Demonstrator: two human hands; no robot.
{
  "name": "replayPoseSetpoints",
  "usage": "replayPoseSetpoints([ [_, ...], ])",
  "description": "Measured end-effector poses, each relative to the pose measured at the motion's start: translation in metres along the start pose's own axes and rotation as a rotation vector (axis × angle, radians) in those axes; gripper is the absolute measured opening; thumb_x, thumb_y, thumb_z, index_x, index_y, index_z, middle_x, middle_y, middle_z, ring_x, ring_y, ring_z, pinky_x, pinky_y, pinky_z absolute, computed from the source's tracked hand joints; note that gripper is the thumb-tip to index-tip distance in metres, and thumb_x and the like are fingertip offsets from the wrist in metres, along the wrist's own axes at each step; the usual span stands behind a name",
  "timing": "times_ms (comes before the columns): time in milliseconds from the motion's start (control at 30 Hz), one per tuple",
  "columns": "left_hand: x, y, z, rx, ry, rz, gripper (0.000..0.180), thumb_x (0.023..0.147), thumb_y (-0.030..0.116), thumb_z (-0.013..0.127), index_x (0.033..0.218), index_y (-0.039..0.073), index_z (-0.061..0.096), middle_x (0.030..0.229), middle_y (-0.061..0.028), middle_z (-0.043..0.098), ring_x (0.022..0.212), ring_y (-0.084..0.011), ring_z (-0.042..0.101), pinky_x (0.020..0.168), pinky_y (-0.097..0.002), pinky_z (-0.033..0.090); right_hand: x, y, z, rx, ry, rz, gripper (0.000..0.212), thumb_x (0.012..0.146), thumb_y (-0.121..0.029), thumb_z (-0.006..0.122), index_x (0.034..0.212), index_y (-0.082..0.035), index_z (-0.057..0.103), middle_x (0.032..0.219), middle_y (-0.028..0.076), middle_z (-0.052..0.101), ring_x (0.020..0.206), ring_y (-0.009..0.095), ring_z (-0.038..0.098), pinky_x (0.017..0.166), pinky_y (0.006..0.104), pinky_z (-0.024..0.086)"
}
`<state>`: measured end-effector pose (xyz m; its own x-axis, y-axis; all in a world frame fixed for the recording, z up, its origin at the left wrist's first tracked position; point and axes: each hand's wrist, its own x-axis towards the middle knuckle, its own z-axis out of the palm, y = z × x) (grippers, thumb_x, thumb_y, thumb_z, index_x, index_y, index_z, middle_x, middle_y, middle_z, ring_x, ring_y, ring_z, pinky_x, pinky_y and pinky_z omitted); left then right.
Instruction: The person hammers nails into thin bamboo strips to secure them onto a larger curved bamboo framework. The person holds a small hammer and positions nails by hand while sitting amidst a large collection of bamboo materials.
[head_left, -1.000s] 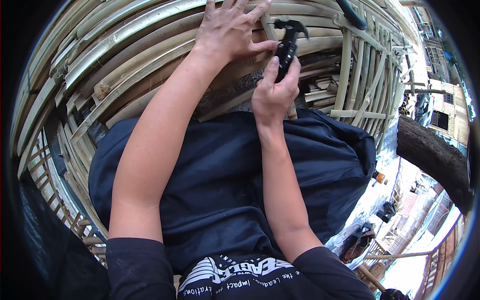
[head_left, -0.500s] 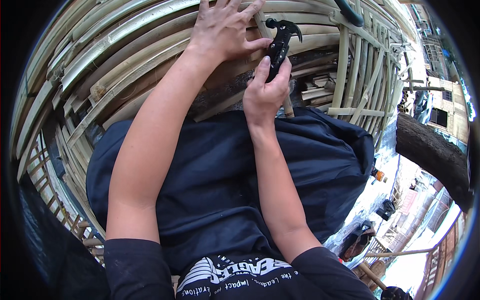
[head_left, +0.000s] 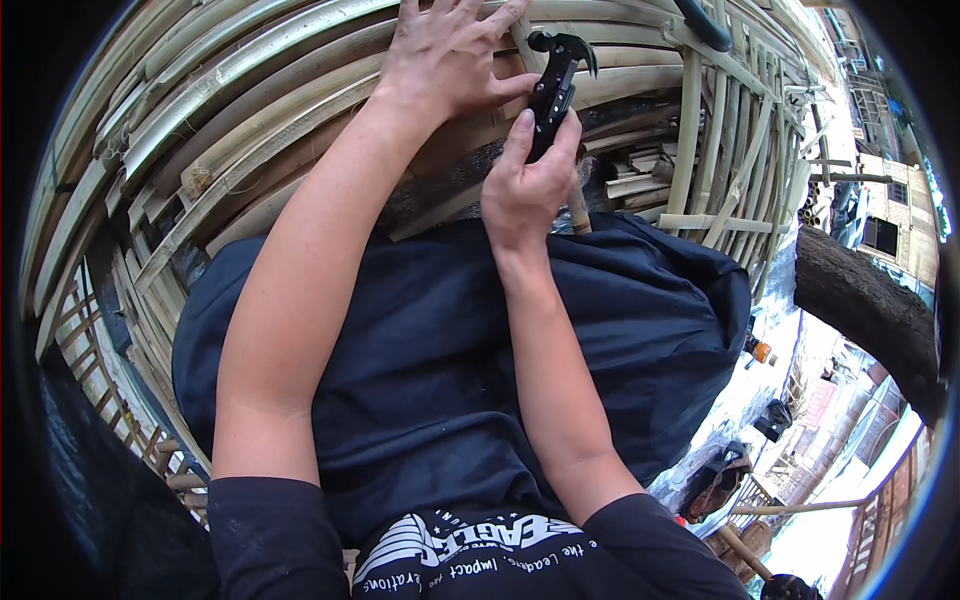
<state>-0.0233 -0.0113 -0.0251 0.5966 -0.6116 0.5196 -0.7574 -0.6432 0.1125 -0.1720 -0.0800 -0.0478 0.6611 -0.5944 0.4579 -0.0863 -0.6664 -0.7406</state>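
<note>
A small black claw hammer, its handle studded with rivets, is gripped in my right hand. Its head points away from me, with the curved claw to the right. My left hand lies with spread fingers on the bamboo slats, its thumb reaching right beside the hammer; its fingertips run up to the top edge of the picture. A narrow upright strip of bamboo stands between the left fingers and the hammer head. Whether a nail is there, I cannot make out.
Dark cloth covers my lap. To the right rises a bamboo lattice, with short split pieces stacked behind it. A dark curved tube hangs at the top. Farther right are a thick log and an orange-labelled bottle.
The hammer and my right hand have shifted slightly left and the hammer head has tipped a little. My left hand stays in place on the slats.
</note>
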Motion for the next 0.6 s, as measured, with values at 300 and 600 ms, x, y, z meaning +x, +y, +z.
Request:
replayPoseSetpoints([
  [300,0.002,0.003,-0.005,-0.006,-0.047,-0.030,0.099,0.080,0.080,0.061,0.152,0.012,0.050,0.161,-0.0233,0.036,0.154,-0.0380,0.027,0.124,-0.0632,0.016,-0.008,-0.006,0.012,0.146,-0.010,0.096,0.032,0.111,-0.019,0.048,0.132,-0.002,0.030,0.079,0.003,0.049,0.054,0.006,0.045,0.046,0.0204,0.039],
  [600,0.003,0.004,-0.004,0.029,-0.062,-0.006,0.098,0.081,0.081,0.060,0.152,0.014,0.051,0.160,-0.0235,0.038,0.153,-0.0382,0.029,0.123,-0.0644,0.018,-0.017,-0.016,0.009,0.560,0.292,0.231,0.031,0.109,-0.023,0.053,0.127,0.001,0.044,0.079,0.003,0.055,0.059,0.007,0.054,0.047,0.0227,0.042],
])
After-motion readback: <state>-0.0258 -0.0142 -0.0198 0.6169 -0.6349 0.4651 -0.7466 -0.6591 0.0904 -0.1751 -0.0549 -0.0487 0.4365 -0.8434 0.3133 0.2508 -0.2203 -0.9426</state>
